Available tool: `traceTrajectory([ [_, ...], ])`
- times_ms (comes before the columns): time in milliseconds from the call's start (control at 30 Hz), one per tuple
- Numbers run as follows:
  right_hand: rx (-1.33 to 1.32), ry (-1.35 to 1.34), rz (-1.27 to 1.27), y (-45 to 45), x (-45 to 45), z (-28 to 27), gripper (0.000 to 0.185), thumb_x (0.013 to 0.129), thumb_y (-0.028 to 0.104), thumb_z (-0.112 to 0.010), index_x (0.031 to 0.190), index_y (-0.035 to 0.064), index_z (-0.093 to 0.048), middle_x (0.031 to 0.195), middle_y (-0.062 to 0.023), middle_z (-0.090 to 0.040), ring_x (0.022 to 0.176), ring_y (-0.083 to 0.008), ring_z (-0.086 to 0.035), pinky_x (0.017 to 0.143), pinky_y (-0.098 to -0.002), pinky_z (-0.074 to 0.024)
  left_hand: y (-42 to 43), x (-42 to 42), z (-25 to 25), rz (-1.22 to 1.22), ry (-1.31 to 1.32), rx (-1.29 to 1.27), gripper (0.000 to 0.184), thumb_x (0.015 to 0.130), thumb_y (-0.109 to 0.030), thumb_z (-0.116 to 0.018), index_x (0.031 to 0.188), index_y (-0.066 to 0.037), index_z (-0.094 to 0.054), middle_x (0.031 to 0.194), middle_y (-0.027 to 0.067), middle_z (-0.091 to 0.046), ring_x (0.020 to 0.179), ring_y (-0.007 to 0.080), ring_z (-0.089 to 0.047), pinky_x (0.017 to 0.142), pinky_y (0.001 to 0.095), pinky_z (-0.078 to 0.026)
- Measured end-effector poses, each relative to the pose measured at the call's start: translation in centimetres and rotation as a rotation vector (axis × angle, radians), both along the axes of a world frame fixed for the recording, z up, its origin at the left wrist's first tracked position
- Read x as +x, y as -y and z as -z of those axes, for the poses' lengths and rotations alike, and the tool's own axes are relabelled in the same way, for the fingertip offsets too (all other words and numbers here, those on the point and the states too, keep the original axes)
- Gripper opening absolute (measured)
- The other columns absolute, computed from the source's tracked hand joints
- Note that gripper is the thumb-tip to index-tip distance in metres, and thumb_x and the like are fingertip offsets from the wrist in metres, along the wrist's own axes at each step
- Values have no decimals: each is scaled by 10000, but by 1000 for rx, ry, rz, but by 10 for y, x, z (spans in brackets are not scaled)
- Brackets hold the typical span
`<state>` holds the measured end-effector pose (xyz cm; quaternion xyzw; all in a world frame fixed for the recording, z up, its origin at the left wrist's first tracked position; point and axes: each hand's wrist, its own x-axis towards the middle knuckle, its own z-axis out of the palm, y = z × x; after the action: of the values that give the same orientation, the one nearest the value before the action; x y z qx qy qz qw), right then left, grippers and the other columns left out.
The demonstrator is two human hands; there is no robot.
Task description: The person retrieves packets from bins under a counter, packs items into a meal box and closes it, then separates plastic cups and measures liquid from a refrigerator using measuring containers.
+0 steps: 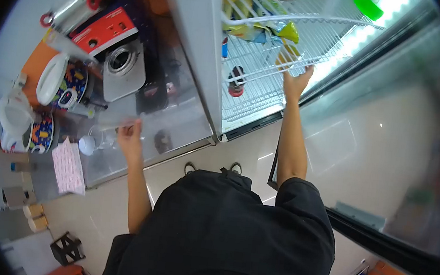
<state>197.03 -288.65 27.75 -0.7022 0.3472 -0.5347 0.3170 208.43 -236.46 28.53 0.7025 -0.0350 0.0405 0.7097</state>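
Note:
My right hand (296, 84) reaches into a glass-door fridge, its fingers partly behind the wire shelf (318, 54). A yellow-orange item (287, 56) extends forward from this hand, seen through the wires; its kind is unclear, but the hand appears closed on it. Over the steel counter (185, 118), my left hand (131, 133) has bent, pinched fingers. Something clear and blurred shows beside them, too faint to name. A dark bottle with a red band (237, 81) stands inside the fridge, left of my right hand. Yellow and blue packets (262, 30) lie farther in.
The fridge's glass door (368, 141) stands open at my right. Along the counter are a red-fronted machine (105, 33), a grey appliance with a round opening (123, 67), patterned containers with white lids (52, 79) and a handwritten paper (68, 168).

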Motion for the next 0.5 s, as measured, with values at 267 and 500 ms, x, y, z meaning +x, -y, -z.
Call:
traceTrajectory([
  [267,159,25,-400,39,18,18,601,782,280,-858,1224,-24,-589,1128,-129,-671,985,-181,-623,846,-356,-537,23,-30,56,-66,144,601,290,785,-116,-816,991,-16,-638,798,115,-629,683,219,-614,602,347,-478],
  [500,146,-169,-408,64,19,28,561,773,287,-855,1190,-12,-631,1113,-142,-686,992,-219,-662,853,-357,-553,14,-26,71,-48,243,551,389,777,-180,-818,1070,-22,-616,866,132,-609,809,301,-599,702,396,-484],
])
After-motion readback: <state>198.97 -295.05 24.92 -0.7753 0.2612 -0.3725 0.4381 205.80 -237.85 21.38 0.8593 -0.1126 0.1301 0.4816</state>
